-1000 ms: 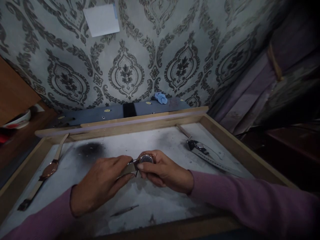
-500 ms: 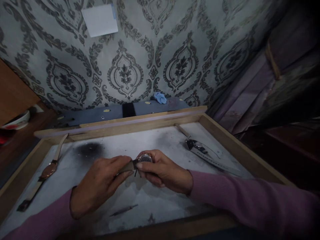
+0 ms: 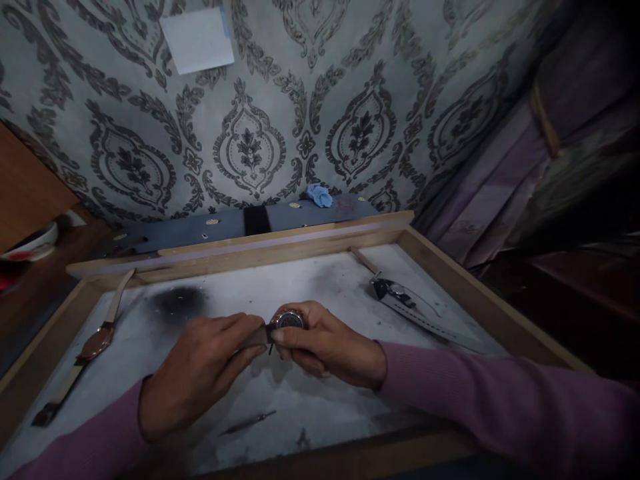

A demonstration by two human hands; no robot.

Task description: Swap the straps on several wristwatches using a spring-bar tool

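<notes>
Over the middle of a shallow wooden tray, my right hand [image 3: 330, 340] is closed around a round metal watch case [image 3: 289, 320], its thumb at the case's lower left edge. My left hand [image 3: 200, 363] pinches a watch strap [image 3: 255, 335] that meets the case on its left side. A thin dark pin-like piece [image 3: 271, 348] sticks down where strap and case meet. Below the hands, a slim pointed metal tool [image 3: 247, 423] lies on the white tray floor.
A second watch [image 3: 97, 343] lies at the tray's left, face down or up I cannot tell. Another watch [image 3: 397, 290] with straps rests at the right. The wooden tray rim [image 3: 280, 241] surrounds the work. Behind it sits a crumpled blue cloth [image 3: 319, 195].
Almost nothing differs. Both hands keep their hold on the watch, with the left fingers shifted very slightly; the view has drifted a little.
</notes>
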